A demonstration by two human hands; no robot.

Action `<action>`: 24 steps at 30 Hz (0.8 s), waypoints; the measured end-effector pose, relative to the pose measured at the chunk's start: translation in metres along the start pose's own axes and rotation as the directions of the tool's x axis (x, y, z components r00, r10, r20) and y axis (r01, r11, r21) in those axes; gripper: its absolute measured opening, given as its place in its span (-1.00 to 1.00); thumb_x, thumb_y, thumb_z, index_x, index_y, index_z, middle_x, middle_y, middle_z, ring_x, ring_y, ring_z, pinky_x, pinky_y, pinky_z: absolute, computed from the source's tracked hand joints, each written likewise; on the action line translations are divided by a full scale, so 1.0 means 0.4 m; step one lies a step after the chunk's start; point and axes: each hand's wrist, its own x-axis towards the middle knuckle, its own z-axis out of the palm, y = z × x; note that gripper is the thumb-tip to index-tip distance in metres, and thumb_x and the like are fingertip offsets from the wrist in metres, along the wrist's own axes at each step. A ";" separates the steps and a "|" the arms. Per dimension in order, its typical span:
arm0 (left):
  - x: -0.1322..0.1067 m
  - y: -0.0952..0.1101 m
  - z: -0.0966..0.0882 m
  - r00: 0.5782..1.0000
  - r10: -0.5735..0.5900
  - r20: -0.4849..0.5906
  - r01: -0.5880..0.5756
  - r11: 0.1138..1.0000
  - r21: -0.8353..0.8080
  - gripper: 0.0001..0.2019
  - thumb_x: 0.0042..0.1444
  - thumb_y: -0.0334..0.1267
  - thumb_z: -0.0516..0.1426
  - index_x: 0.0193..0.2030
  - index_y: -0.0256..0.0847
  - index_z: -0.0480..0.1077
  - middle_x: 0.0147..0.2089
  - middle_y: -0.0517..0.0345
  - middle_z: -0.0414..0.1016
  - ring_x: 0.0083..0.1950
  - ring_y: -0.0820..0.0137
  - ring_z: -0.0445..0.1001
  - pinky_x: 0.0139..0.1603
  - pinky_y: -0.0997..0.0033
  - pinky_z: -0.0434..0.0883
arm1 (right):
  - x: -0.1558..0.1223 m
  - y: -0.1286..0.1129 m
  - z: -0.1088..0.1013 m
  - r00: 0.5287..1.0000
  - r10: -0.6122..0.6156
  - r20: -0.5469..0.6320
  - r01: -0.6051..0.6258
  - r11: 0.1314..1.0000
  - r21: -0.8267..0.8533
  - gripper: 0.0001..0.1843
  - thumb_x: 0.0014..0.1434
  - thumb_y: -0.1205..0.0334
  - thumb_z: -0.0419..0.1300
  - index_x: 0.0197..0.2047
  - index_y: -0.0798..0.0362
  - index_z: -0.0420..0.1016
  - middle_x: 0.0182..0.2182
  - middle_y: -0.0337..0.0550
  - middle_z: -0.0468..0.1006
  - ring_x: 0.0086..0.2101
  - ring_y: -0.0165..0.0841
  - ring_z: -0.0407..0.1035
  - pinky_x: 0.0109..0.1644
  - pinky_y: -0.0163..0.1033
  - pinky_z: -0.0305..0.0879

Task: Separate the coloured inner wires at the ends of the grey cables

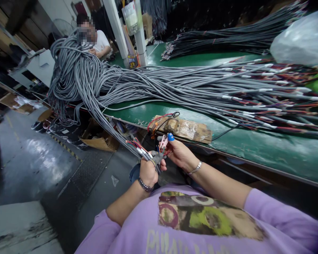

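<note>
My left hand [149, 171] is closed around the ends of several grey cables [113, 134], close in front of my body. Bare coloured wires [134, 144] fan out from the white-banded cable ends by my fingers. My right hand [182, 154] is just beside it, fingers pinched together on a small pale pink clip-like piece [163, 141]. A blue cover [170, 137] sits on one of its digits. Thin coloured wires run between the two hands; my fingers partly hide them. Behind the hands, a taped wooden block [192, 129] with a cord lies at the bench edge.
A large heap of grey cables [153, 81] lies along the green bench [257, 143] and hangs over its left end. Another cable bundle [228, 38] and a plastic bag [302, 38] are at the back. A person [102, 42] sits beyond. Cardboard boxes [100, 141] stand below.
</note>
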 end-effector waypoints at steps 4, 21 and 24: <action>-0.005 0.002 -0.002 1.000 0.012 -0.002 -0.012 1.000 0.002 -0.69 -0.17 -0.08 0.28 -0.52 -0.28 0.32 -0.68 0.25 0.38 -0.72 0.56 0.28 -0.70 0.59 0.19 | -0.001 0.001 0.000 1.000 -0.002 -0.013 0.002 1.000 0.004 -0.53 -0.09 -0.15 0.32 -0.37 0.14 0.55 -0.57 -0.21 0.49 -0.57 -0.48 0.29 -0.52 -0.35 0.16; -0.002 -0.002 0.005 0.998 0.041 -0.039 -0.041 0.999 0.005 -0.69 -0.20 -0.11 0.30 -0.56 -0.28 0.30 -0.67 0.25 0.36 -0.71 0.57 0.27 -0.69 0.58 0.25 | -0.006 0.000 0.005 1.000 0.002 0.010 -0.002 1.000 -0.009 -0.50 -0.11 -0.22 0.29 -0.45 0.13 0.49 -0.66 -0.27 0.38 -0.61 -0.49 0.20 -0.52 -0.34 0.14; -0.002 -0.003 0.005 0.998 0.049 -0.044 -0.049 0.999 0.006 -0.67 -0.20 -0.09 0.30 -0.56 -0.27 0.29 -0.67 0.25 0.36 -0.71 0.56 0.28 -0.69 0.57 0.25 | -0.004 0.003 0.001 1.000 0.014 0.005 -0.014 1.000 0.002 -0.50 -0.09 -0.21 0.28 -0.42 0.13 0.49 -0.66 -0.26 0.38 -0.59 -0.48 0.22 -0.50 -0.34 0.18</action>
